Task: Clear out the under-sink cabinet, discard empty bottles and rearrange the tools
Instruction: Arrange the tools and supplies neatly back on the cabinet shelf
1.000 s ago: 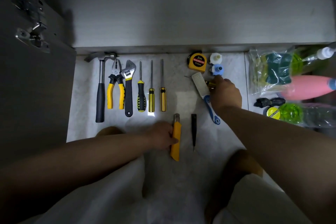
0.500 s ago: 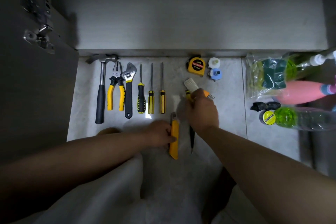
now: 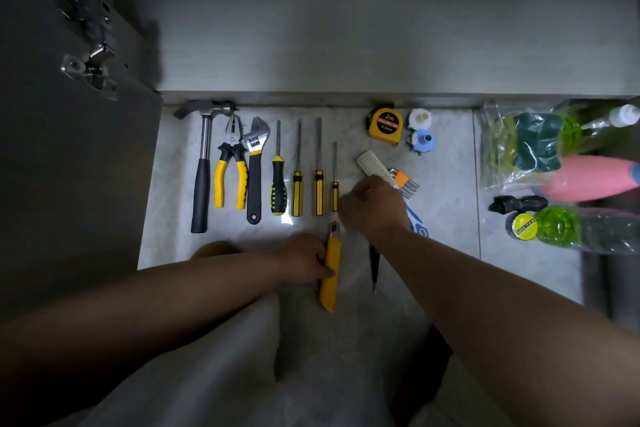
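On the floor tiles lies a row of tools: hammer (image 3: pixel 204 166), pliers (image 3: pixel 230 166), adjustable wrench (image 3: pixel 254 170), a black-handled screwdriver (image 3: pixel 278 191) and two yellow screwdrivers (image 3: pixel 297 191) (image 3: pixel 318 191). A small yellow screwdriver (image 3: pixel 334 180) lies at the row's right end. My right hand (image 3: pixel 372 208) has curled fingers pinching its handle end. My left hand (image 3: pixel 304 258) grips a yellow utility knife (image 3: pixel 330 274) that lies below the row. The open cabinet floor (image 3: pixel 346 55) behind the tools is bare.
A white brush with a blue handle (image 3: pixel 375 165), an orange hex key set (image 3: pixel 403 180) and a black pointed tool (image 3: pixel 374 263) lie by my right hand. Tape measure (image 3: pixel 385 123) and two small caps (image 3: pixel 420 130) sit farther back. Bagged sponges (image 3: pixel 530 146), a pink bottle (image 3: pixel 588 178), a green bottle (image 3: pixel 571 227) and a tape roll (image 3: pixel 524 226) are at the right. The cabinet door (image 3: pixel 69 149) stands open at the left.
My right hand came from the caps down-left with the small screwdriver, which now lies in the row. The hex key set now lies beside the brush. My left hand stayed on the knife.
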The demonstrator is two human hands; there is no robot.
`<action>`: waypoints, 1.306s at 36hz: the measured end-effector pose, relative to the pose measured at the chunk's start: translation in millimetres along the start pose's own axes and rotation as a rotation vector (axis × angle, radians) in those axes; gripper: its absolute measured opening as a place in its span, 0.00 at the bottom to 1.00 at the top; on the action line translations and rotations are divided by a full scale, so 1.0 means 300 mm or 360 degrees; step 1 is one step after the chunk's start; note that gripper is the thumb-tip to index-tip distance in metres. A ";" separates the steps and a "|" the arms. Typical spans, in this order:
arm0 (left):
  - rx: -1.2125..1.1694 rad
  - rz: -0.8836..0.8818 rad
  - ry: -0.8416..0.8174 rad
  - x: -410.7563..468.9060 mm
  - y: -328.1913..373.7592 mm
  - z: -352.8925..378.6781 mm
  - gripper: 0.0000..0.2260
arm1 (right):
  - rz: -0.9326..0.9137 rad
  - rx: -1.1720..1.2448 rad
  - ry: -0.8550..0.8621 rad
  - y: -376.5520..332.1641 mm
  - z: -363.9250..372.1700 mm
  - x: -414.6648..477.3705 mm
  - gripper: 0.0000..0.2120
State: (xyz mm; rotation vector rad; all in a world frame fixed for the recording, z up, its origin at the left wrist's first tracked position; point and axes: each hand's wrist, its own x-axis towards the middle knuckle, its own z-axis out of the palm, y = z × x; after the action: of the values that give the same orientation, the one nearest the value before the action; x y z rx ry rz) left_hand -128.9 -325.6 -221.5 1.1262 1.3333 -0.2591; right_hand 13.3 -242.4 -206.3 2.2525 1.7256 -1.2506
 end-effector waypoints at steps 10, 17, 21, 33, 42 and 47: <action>-0.0044 0.0041 -0.0056 0.016 0.068 0.000 0.12 | -0.0080 -0.0499 0.0179 0.179 -0.134 0.002 0.18; -0.0035 0.0123 0.0124 0.026 0.099 -0.034 0.12 | -0.0244 -0.0842 -0.0090 0.173 -0.207 0.067 0.14; 0.0065 0.0159 0.0295 0.052 0.149 -0.069 0.12 | -0.0404 -0.1044 -0.0365 0.165 -0.336 0.063 0.13; -0.0011 -0.0051 0.0420 0.143 0.309 -0.179 0.13 | 0.0064 -0.0438 -0.0473 0.557 -0.558 -0.125 0.08; 0.0531 0.0006 0.0552 0.109 0.333 -0.181 0.13 | 0.0323 -0.0299 0.0036 0.819 -0.422 -0.238 0.13; 0.1005 0.0150 0.0354 0.050 0.395 -0.215 0.11 | 0.0556 -0.0062 0.0322 0.873 -0.369 -0.259 0.15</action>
State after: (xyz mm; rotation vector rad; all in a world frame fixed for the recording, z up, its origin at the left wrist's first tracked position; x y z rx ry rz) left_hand -79.8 -212.4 -165.2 1.7831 1.4296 -0.5202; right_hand 287.2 -350.5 -194.4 2.5856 1.3074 -0.9385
